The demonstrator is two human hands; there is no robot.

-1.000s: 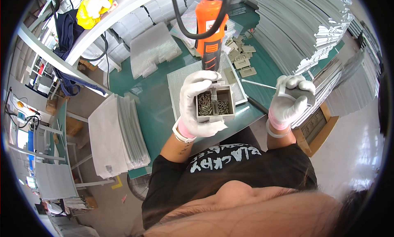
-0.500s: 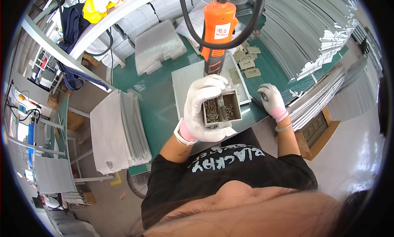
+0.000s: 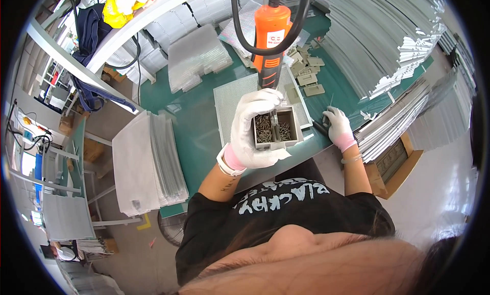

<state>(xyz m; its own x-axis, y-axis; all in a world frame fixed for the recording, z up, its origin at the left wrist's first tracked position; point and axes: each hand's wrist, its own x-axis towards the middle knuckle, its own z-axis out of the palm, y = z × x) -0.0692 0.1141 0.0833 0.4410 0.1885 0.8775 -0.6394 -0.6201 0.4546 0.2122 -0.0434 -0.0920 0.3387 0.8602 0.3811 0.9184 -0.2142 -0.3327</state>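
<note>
My left hand (image 3: 248, 129), in a white glove, is closed around a small grey box (image 3: 298, 129) held above the near part of the table. Inside, a divider parts two compartments of small metal screws (image 3: 263, 129). Just beyond that hand hangs an orange and black electric screwdriver (image 3: 270, 32), pointing down. My right hand (image 3: 339, 128), also gloved, is low over the table's right front edge. Its fingers are curled round something dark and thin that they mostly hide; a dark piece (image 3: 320, 127) shows beside them.
A perforated white panel (image 3: 229, 103) lies under the screwdriver. Several beige plastic pieces (image 3: 308, 79) lie to its right. Stacked panels stand at the left (image 3: 140, 164) and far right (image 3: 383, 39). An open cardboard box (image 3: 395, 167) is below the table's right side.
The screwdriver and its looped cable have swung slightly. My left hand has tilted the box a little and shifted it slightly right. My right hand's fingers have changed position around the dark thing.
</note>
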